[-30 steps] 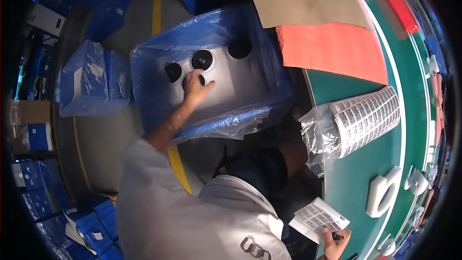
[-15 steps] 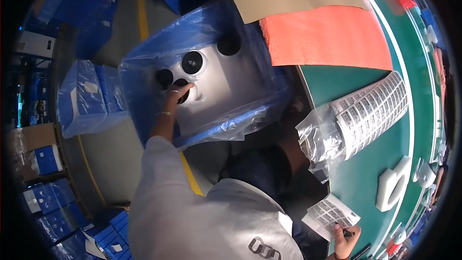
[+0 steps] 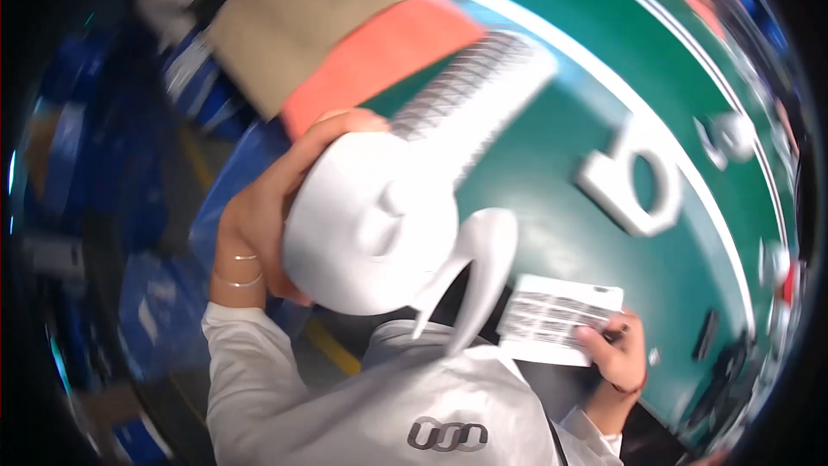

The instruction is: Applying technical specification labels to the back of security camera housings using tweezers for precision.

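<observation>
My left hand [image 3: 261,198] is wrapped round the far and left side of a rounded white plastic device [image 3: 358,224] with a curved, hook-like arm [image 3: 483,272] pointing to the right. The device is held up in front of my chest, smeared a little by motion. My right hand [image 3: 619,352] pinches the right edge of a white sheet of printed labels [image 3: 552,321] between thumb and fingers. A small dark item shows by those fingers, too blurred to name.
A green worktable [image 3: 552,181] spreads to the right. On it lie a rolled sheet of labels [image 3: 492,86], a white foam ring-shaped piece [image 3: 642,185], orange foam [image 3: 379,52] and brown cardboard [image 3: 293,26]. Blue plastic-lined bins [image 3: 159,306] stand on the floor at left.
My left hand has come up out of the blue-lined bin and now holds the white device before me. The view has swung right; the label sheet is lifted higher in my right hand.
</observation>
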Demonstrator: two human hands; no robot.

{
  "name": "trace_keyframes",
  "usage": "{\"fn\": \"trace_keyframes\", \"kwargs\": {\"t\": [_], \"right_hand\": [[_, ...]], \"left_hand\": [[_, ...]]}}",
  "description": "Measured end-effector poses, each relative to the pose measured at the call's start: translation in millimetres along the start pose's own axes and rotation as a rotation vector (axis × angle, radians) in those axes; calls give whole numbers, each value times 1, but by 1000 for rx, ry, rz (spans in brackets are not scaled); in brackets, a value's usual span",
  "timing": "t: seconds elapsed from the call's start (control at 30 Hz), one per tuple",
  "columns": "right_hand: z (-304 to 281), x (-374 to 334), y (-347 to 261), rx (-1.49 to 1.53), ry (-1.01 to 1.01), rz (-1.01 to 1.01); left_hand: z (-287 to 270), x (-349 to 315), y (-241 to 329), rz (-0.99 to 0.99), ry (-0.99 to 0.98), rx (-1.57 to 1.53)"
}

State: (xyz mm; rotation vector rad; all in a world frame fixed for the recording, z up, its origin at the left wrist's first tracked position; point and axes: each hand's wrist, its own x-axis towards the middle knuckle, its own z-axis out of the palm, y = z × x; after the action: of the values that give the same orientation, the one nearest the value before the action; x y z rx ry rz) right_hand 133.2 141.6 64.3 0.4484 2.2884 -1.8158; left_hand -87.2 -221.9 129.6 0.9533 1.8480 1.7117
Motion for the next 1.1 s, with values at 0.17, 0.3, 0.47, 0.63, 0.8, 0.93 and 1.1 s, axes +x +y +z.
{"fn": "trace_keyframes", "kwargs": {"t": [0.17, 0.3, 0.47, 0.63, 0.8, 0.93, 1.1], "right_hand": [[-34, -29, 8, 307, 96, -325], [-80, -23, 9, 525, 199, -258], [-122, 9, 2, 189, 238, -355], [-134, 69, 7, -152, 420, -571], [-137, 76, -1, 33, 311, -237], [-127, 77, 27, -68, 521, -482], [-75, -2, 1, 193, 491, -173]], "left_hand": [[112, 182, 13, 328, -652, 63], [184, 254, -1, 309, -973, -187], [196, 300, -18, 141, -964, -189], [170, 330, -50, -81, -783, -78], [159, 315, -68, 1, -604, 104], [152, 277, -42, 106, -333, 429], [151, 178, 15, 172, -134, 608]]}}
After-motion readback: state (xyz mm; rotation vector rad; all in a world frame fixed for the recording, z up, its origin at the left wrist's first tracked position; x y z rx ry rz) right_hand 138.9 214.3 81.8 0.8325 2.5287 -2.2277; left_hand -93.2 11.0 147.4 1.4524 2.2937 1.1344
